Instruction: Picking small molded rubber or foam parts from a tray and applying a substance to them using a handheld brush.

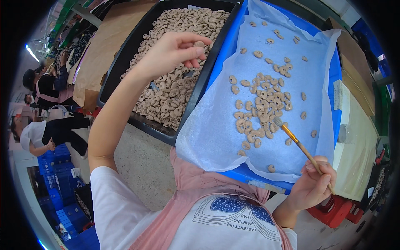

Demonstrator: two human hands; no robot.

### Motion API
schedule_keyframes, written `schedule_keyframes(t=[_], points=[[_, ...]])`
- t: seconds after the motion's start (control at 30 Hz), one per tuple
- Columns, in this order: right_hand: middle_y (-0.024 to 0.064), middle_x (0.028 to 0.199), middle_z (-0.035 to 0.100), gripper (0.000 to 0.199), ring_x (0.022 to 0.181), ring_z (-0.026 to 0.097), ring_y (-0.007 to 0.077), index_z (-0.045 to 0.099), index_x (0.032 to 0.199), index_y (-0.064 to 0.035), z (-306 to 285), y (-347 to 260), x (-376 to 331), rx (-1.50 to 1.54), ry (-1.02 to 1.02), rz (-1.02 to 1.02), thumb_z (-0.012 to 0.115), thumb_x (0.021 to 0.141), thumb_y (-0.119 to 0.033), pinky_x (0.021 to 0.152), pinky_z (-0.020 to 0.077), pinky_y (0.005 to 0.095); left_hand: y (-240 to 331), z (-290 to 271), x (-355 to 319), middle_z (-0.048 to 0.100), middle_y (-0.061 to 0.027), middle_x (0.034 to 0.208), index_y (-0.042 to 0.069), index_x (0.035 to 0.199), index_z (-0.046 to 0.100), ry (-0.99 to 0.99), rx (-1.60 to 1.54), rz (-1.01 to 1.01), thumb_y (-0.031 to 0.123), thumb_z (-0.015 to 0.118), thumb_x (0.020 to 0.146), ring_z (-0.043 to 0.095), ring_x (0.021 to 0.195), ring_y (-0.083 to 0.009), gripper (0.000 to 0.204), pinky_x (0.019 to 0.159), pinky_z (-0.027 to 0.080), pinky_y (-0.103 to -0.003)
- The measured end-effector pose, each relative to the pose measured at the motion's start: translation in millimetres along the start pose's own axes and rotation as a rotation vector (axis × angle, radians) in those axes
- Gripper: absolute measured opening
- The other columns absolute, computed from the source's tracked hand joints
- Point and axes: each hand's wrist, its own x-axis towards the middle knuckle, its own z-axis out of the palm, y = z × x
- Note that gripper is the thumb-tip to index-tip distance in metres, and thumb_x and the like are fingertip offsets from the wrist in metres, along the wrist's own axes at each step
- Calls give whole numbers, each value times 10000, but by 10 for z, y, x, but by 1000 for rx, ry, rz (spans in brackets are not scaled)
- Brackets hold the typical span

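My left hand [177, 52] is above a black tray [107, 79] heaped with small beige oval pieces [166, 102], each with a round hole or hollow. Thumb and fingers pinch one beige piece [199, 44]. Held near its handle end, a paintbrush [307, 154] slants up from my right hand [313, 183], whose fingers are closed around it. The grey bristle tip is at the right side of a loose cluster of beige pieces [264, 100] on white paper [208, 133]. This paper lines a blue tray [223, 54]; more pieces lie scattered over it.
Brown cardboard [102, 50] lies left of the black tray, and a pale box-like surface [356, 141] flanks the blue tray. A red plastic object [333, 210] stands low at the right. Two other people are at the far left, near stacked blue crates [62, 183].
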Motion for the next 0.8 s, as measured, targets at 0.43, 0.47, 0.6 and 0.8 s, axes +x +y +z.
schedule_keyframes(t=[0.43,0.47,0.6,0.8], points=[[172,681,581,275,588,559,239,583,837,78,119,-80,-11,-56,141,-2,506,852,-186,518,450,306,-416,-157,-11,594,-111,826,-84,1027,524,176,-550,14,25,532,822,611,719,-142,233,613,495,-226],[171,672,579,281,586,556,240,586,826,79,152,-88,-16,-44,140,3,508,850,-190,519,446,307,-453,-177,-27,589,-108,823,-89,1037,520,177,-587,12,18,525,824,610,719,-141,239,611,492,-225],[171,664,577,288,581,545,237,590,816,79,184,-103,23,-11,198,36,519,843,-199,532,437,314,-300,-61,4,590,-105,821,-79,1105,473,102,-540,47,16,533,815,606,726,-148,311,623,487,-228],[161,789,552,254,689,513,196,529,916,13,21,14,-91,-52,105,68,479,879,-233,489,400,232,342,347,-207,593,-85,812,-21,1095,451,-29,-462,-76,41,608,769,609,739,-145,367,657,477,-227]])
